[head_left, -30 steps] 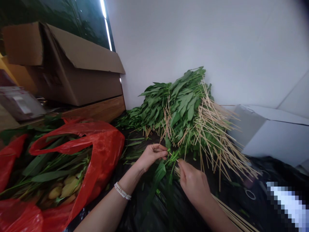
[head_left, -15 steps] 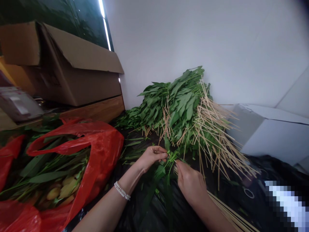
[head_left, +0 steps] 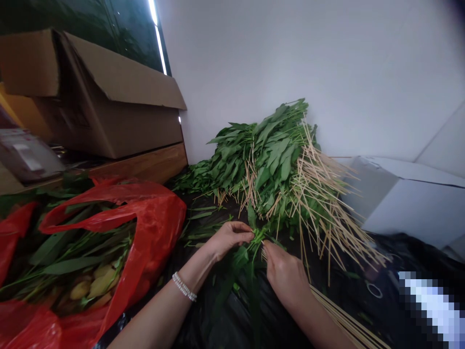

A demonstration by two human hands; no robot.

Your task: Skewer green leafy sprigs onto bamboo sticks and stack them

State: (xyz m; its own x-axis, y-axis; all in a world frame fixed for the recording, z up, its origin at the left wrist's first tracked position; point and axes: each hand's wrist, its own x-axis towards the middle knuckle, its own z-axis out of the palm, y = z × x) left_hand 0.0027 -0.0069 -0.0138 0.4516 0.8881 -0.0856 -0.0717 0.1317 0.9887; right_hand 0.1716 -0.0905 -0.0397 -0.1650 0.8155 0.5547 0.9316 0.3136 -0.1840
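Note:
My left hand (head_left: 232,237), with a beaded bracelet on the wrist, pinches the folded stems of a small bunch of leafy greens (head_left: 259,236) between thumb and fingers. Close by on the right, my right hand (head_left: 285,269) is closed at the same bunch, on a thin bamboo skewer that is mostly hidden by the fingers and stems. Long leaves hang from the bunch over the black plastic sheet (head_left: 276,325). Just beyond my hands lies a large heap of skewered greens (head_left: 276,150), with many bare skewer ends (head_left: 330,208) pointing right and toward me.
At left sits an open red plastic bag (head_left: 156,228) with leaves and yellowish pieces inside. A cardboard box (head_left: 141,128) rests on a wooden ledge behind it. Loose bamboo skewers (head_left: 343,312) lie under my right forearm. A white box (head_left: 417,208) stands right, by the wall.
My left fingertips have shifted slightly right, closer to my right hand at the bunch. My right hand has moved slightly left. The heap and bag look unchanged.

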